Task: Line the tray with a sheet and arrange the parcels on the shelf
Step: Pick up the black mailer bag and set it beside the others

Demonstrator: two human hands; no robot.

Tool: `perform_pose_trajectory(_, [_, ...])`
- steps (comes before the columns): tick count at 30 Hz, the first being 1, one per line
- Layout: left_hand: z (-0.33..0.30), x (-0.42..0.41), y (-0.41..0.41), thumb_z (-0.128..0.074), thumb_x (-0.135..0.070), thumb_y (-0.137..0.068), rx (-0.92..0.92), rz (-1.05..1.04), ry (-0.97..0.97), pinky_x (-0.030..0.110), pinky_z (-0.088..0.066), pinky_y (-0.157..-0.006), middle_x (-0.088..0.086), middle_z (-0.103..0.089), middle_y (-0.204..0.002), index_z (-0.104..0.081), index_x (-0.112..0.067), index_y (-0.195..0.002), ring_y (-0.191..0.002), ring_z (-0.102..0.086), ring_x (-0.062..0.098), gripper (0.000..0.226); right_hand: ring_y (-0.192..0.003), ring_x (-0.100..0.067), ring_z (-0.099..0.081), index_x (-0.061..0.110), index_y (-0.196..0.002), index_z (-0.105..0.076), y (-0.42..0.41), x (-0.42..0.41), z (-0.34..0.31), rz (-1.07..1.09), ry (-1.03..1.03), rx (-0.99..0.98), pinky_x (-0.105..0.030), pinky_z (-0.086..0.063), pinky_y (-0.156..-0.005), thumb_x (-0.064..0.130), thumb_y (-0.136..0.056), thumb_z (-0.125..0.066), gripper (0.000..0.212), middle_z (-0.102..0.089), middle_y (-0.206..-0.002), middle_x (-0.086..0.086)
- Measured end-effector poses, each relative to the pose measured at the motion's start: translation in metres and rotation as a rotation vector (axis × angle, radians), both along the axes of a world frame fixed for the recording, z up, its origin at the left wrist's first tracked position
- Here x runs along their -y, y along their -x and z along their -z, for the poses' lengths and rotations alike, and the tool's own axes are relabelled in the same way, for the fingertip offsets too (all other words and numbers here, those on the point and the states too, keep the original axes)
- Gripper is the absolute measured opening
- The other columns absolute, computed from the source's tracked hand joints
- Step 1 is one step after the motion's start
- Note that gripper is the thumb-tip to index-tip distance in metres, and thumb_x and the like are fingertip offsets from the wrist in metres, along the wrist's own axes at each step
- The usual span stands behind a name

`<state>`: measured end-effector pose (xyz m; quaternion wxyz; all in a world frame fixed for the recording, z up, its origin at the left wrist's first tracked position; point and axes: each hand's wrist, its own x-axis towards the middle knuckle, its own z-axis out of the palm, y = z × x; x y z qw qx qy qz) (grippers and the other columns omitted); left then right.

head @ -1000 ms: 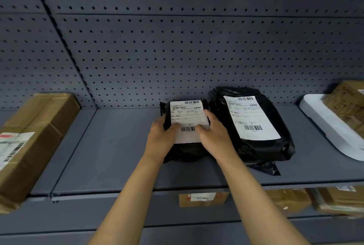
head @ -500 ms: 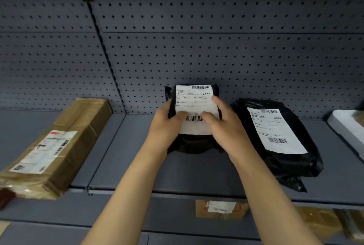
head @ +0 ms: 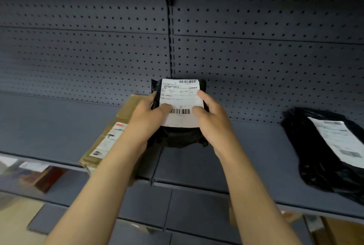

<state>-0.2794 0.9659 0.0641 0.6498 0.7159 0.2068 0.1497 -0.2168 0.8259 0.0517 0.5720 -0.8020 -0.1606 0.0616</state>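
A small black parcel [head: 180, 95] with a white shipping label is held above the grey shelf [head: 256, 158], tilted up with the label facing me. My left hand [head: 146, 118] grips its left side and my right hand [head: 211, 124] grips its right side, thumbs on the label near the lower barcode. A larger black parcel [head: 325, 150] with a white label lies flat on the shelf at the right. A brown cardboard parcel [head: 110, 134] lies on the shelf to the left, partly hidden behind my left arm. The tray is out of view.
A grey pegboard wall [head: 256, 57] backs the shelf, with a vertical post [head: 171, 43] at the middle. Below the shelf edge, a lower shelf holds blurred boxes at the left [head: 43, 177] and brown cartons at the right [head: 338, 231].
Both hands have carried the small black parcel leftward, away from the large black parcel and toward the cardboard parcel. My view has swung left, so the white tray has left the frame.
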Motion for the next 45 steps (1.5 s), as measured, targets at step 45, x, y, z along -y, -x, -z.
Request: perform_pose_trajectory(45, [0.023,0.049,-0.039,-0.046,-0.012,-0.104,0.319,0.017,-0.448,0.013,-0.041,-0.089,-0.007,-0.060,-0.123,-0.060,-0.032,-0.133,-0.112,-0.057,0.005,0.037,-0.108,0.009,-0.056,0.038,-0.132,-0.059,-0.007,0.054,0.002,0.104,-0.107,-0.005,-0.011,-0.041,-0.080,0.018,-0.095,-0.059,0.042,-0.060,-0.129,0.021])
